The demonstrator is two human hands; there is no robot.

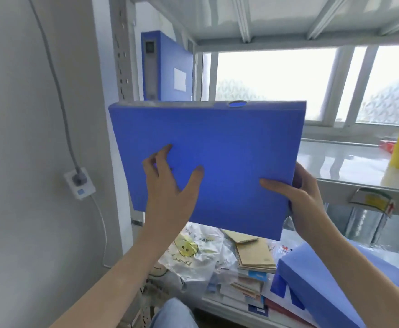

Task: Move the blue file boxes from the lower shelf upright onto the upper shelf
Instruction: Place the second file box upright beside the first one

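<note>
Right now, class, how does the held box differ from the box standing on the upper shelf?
The held box is in the air, tilted, broad face toward us; the shelf box stands upright, spine label showing. The right hand grips the held box and the left hand touches it; nothing touches the shelf box. Both are blue file boxes.

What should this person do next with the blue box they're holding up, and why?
Probably raise the held blue box a little and turn it upright onto the upper shelf, beside the standing blue box. It hangs tilted in mid-air, the right hand gripping its lower right edge and the left hand flat on its face.
</note>
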